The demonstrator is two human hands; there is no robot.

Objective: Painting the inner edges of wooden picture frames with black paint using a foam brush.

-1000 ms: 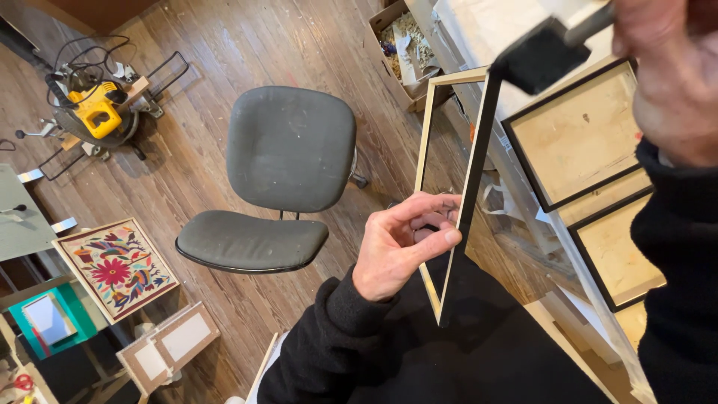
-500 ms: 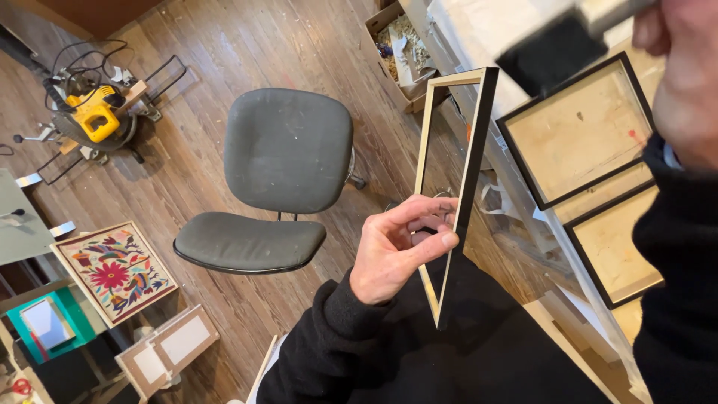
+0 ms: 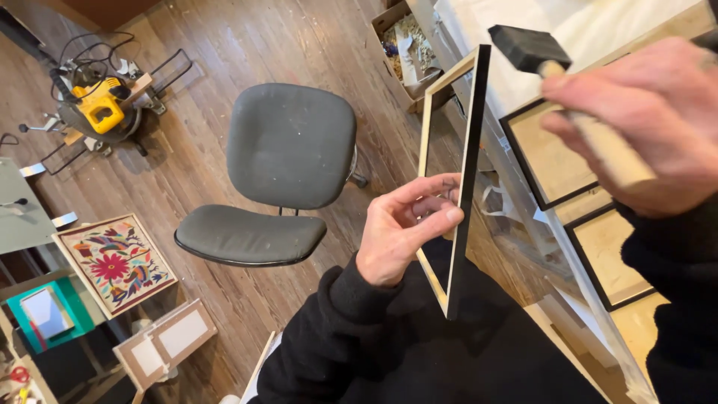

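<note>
My left hand (image 3: pixel 404 228) pinches the long side of a narrow wooden picture frame (image 3: pixel 451 123) and holds it upright on edge. The frame's outer edge is black and its inner face is bare pale wood. My right hand (image 3: pixel 647 120) grips the wooden handle of a black foam brush (image 3: pixel 527 49), whose head is just right of the frame's top corner, close to the black edge. Both arms wear black sleeves.
A grey office chair (image 3: pixel 288 146) stands on the wooden floor to the left. Two black-edged frames (image 3: pixel 550 161) lie on the white worktable at right. A yellow mitre saw (image 3: pixel 97 108), a floral embroidered panel (image 3: pixel 116 262) and a cardboard box of scraps (image 3: pixel 404 37) sit around the floor.
My right hand has come down and to the left with the foam brush, bringing its head next to the frame's top corner. The left hand and frame have stayed still.
</note>
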